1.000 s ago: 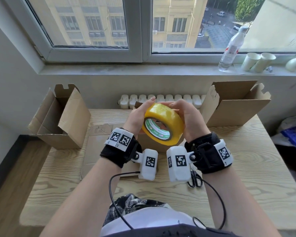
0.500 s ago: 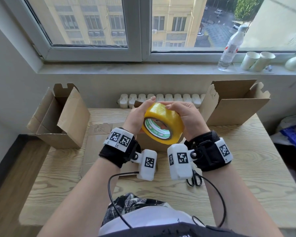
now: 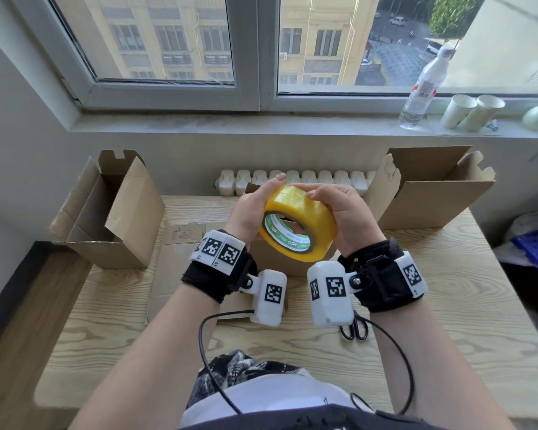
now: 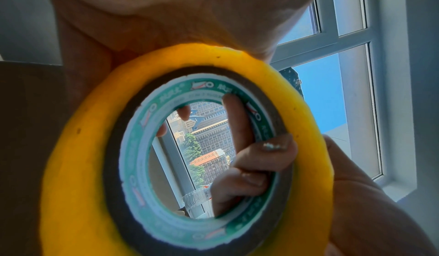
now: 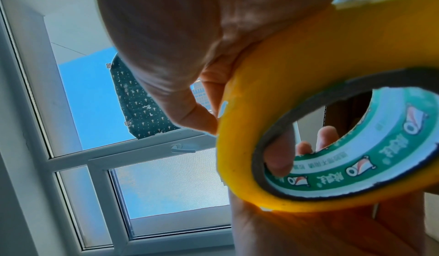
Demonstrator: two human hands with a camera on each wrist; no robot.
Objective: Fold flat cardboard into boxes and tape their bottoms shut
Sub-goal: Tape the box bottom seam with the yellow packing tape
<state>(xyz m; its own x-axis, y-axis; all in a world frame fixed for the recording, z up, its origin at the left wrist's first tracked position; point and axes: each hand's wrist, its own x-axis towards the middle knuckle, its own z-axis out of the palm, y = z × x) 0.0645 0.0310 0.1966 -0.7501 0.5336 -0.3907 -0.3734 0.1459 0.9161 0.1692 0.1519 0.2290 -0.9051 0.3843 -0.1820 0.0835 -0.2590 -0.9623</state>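
A roll of yellow packing tape (image 3: 305, 212) with a green-and-white core is held up over the wooden table (image 3: 448, 321), between both hands. My left hand (image 3: 251, 209) grips its left side, fingertips reaching over the top. My right hand (image 3: 343, 206) clasps the right side, its fingers curled over the outer wrap. In the left wrist view the roll (image 4: 78, 166) fills the frame and curled fingers (image 4: 259, 156) hook into the core. The right wrist view shows the roll (image 5: 273, 100) with a thumb pressed on its outer face. A brown cardboard box (image 3: 277, 259) stands below the roll, mostly hidden.
An open box (image 3: 106, 218) lies at the table's left edge, another open box (image 3: 426, 193) at the back right. Flat cardboard (image 3: 180, 252) lies under my left wrist. Black scissors (image 3: 354, 328) rest near my right wrist. A bottle (image 3: 423, 85) and paper cups (image 3: 469, 111) stand on the sill.
The roll has dropped slightly and turned in my hands. My right fingers have slid further over its top. Both hands kept their hold.
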